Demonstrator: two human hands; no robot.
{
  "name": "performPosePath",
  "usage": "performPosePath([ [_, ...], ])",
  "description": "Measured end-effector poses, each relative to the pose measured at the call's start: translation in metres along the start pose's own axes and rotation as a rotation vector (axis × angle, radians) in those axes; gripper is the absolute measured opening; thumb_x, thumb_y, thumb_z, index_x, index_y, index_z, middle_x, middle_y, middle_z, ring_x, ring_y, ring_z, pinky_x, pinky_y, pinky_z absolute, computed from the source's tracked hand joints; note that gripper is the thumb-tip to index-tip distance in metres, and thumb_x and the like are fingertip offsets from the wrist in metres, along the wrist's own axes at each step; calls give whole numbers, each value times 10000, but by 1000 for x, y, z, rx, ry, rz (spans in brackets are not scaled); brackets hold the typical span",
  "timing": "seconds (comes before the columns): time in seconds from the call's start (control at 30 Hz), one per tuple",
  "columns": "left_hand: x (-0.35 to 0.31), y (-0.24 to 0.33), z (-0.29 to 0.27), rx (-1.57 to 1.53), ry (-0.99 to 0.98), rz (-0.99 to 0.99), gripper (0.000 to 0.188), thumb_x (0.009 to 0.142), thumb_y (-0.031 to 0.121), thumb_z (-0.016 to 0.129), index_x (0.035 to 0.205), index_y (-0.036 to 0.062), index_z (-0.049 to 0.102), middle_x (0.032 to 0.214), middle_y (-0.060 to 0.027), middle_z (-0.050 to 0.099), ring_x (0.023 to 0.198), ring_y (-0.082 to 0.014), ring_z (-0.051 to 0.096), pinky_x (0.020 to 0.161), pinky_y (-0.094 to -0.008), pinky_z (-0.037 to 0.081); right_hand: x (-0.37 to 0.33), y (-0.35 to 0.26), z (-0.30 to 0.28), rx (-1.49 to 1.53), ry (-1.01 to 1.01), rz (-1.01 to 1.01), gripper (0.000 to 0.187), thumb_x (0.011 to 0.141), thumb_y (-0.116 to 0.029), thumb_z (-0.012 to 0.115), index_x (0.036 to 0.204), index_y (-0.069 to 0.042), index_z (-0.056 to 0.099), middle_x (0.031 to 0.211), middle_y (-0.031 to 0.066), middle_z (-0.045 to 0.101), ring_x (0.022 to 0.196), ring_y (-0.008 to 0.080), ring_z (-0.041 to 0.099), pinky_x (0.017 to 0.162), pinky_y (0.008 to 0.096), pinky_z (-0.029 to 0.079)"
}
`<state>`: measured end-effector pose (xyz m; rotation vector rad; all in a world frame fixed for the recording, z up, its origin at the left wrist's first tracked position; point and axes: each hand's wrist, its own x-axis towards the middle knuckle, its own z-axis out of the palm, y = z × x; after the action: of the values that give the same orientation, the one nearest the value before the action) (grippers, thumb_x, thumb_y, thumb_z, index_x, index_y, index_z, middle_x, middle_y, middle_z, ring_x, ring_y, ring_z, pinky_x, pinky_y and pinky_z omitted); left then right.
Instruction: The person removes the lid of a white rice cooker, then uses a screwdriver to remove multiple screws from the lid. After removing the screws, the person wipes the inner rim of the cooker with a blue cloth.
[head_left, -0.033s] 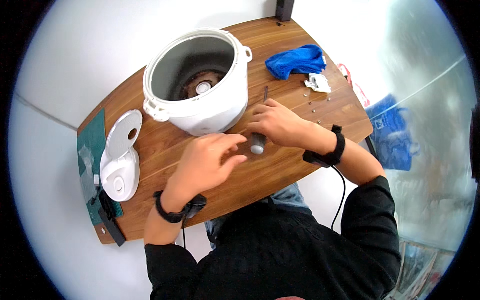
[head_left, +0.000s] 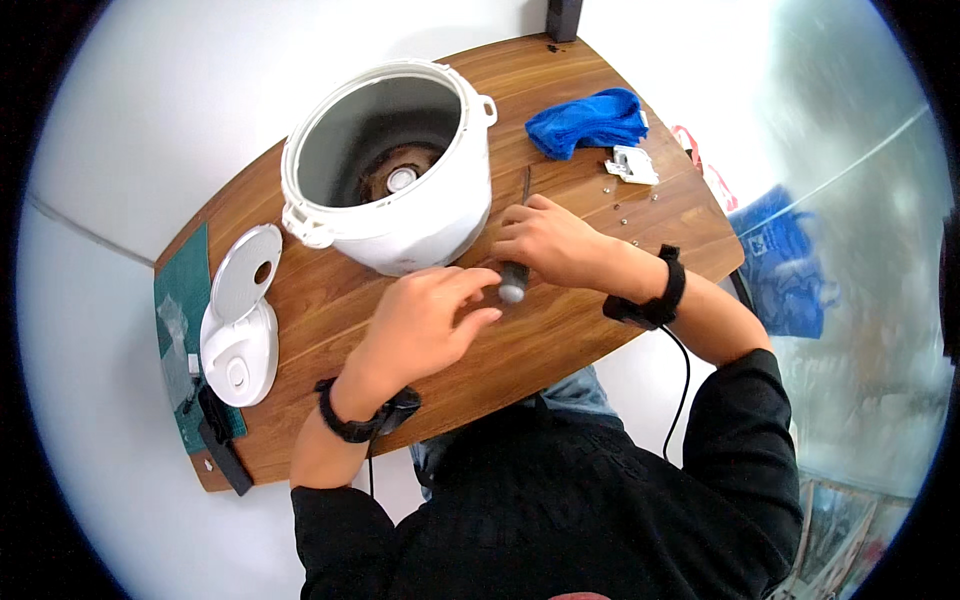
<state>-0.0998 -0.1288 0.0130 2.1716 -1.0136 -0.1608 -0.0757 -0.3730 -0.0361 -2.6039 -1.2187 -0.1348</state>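
Note:
In my right hand (head_left: 548,240) is a screwdriver (head_left: 513,284) with a dark handle and a pale rounded end. Its thin shaft points away from me over the table. My left hand (head_left: 425,318) is just left of the handle's end, thumb and fingers apart, with nothing seen between them. Beyond my hands stands a white rice cooker body (head_left: 420,225), its top uncovered. Down inside it, a round white piece sits on a brownish, stained bottom.
Left, a white lid part (head_left: 240,350) with a raised oval flap rests by a green mat (head_left: 183,260). At the far right are a blue cloth (head_left: 588,122), a small white plastic part (head_left: 632,165) and several tiny screws (head_left: 623,222) on the wooden table (head_left: 330,300).
My left hand has come slightly closer to the screwdriver's handle end. My right hand keeps its grip, and the whole view has shifted a little.

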Motion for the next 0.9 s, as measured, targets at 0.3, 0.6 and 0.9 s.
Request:
performPosePath([
  [0.3,53,-23,59,264,-100,-10,267,871,156,736,1107,36,703,920,-209,715,867,-400,692,780,-477,559,15,55,21,-64,-9,28,231,720,-81,765,939,-63,697,1000,80,671,1067,306,593,846,401,571],
  [0.6,76,-23,66,334,-196,-101,308,865,223,755,1093,17,730,850,-258,715,831,-422,705,789,-492,568,22,67,0,78,-41,34,319,704,57,696,1003,-48,735,1033,125,697,1074,345,617,944,431,525],
  [0.9,84,-20,76,320,-183,-139,326,874,259,754,1087,12,738,834,-250,717,833,-413,712,790,-496,571,18,98,-92,-145,-40,474,547,774,10,754,1298,-123,673,1366,139,639,1291,337,571,1090,425,476],
])
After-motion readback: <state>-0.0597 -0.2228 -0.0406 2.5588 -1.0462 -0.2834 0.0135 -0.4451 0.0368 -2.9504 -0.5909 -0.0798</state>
